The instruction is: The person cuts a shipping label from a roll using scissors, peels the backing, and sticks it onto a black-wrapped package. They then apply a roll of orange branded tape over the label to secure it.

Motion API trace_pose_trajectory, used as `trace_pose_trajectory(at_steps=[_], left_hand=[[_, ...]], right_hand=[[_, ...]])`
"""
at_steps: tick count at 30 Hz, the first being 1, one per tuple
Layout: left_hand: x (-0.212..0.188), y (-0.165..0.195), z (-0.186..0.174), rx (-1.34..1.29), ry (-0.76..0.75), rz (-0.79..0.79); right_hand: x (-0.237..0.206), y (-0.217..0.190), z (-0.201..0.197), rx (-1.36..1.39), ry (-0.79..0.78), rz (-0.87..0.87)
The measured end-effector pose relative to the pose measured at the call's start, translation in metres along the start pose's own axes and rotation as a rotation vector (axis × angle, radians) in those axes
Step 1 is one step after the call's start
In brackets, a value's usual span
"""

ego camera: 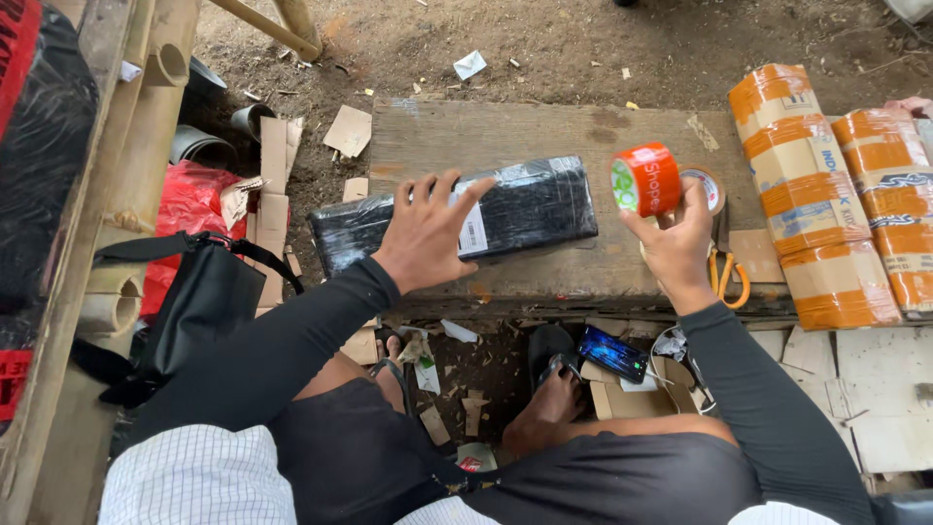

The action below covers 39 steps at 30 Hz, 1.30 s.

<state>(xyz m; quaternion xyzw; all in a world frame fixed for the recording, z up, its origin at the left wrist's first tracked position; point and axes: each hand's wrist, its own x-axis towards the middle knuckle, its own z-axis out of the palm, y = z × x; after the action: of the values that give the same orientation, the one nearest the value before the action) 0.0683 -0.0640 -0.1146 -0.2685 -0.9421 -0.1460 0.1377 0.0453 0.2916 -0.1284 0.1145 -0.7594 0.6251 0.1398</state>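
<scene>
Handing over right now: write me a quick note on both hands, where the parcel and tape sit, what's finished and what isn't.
Left hand: open, fingers spread, pressing down on the black-wrapped parcel, which lies flat on the wooden plank.
Right hand: holding the orange tape roll raised above the plank, just right of the parcel.
Nearby: a second tape roll behind the right hand, orange-handled scissors at the plank's right edge, and taped cardboard parcels lined up to the right.
Done: parcel is wrapped in black film and carries a white label.
Left: no orange tape shows on this parcel yet.
</scene>
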Motion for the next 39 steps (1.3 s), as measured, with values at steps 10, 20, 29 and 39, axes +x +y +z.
trace_pose_trajectory(at_steps=[10,20,29,39], left_hand=[[0.025,-0.049,-0.025,0.447,0.109,0.465],[0.016,-0.032,-0.088,0.720,0.049,0.948],[0.015,-0.038,-0.072,0.390,-0.395,0.666],[0.064,-0.093,0.013,0.853,-0.184,0.821]], right_hand=[[-0.046,-0.122,0.011,0.468,0.005,0.329],[-0.034,-0.047,-0.019,0.072,-0.072,0.317],[-0.045,-0.061,-0.013,-0.177,-0.309,0.199],[-0.044,-0.080,0.012,-0.215,-0.527,0.090]])
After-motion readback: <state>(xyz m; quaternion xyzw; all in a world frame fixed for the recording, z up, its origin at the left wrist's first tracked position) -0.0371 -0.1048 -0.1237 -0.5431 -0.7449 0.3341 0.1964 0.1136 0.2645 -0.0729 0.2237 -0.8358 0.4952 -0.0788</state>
